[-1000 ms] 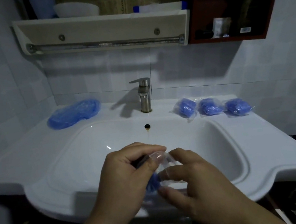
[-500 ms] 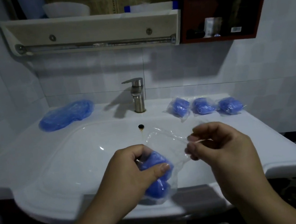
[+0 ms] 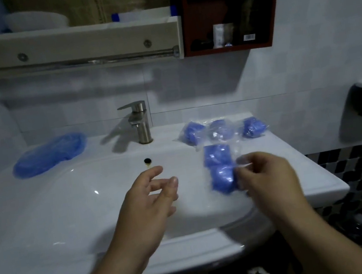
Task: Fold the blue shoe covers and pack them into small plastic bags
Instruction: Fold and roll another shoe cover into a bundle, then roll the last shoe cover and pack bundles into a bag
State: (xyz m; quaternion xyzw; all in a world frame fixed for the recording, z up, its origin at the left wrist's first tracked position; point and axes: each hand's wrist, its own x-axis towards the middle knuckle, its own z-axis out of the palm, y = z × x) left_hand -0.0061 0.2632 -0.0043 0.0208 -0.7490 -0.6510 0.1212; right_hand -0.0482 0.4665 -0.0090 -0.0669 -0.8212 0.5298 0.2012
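Three packed bags (image 3: 220, 129) beyond the held bag (image 3: 221, 170), faucet (image 3: 142, 128) to their left

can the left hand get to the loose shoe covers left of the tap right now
Probably yes: the left hand is open and empty over the basin, and nothing stands between it and the loose shoe covers.

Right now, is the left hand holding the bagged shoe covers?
No, the left hand is open and empty; the right hand pinches the bag.

I observe the right hand (image 3: 267, 171) pinching a clear bag (image 3: 221, 168) of folded blue shoe covers over the sink (image 3: 71, 223); the left hand (image 3: 148, 198) hangs relaxed, holding nothing.
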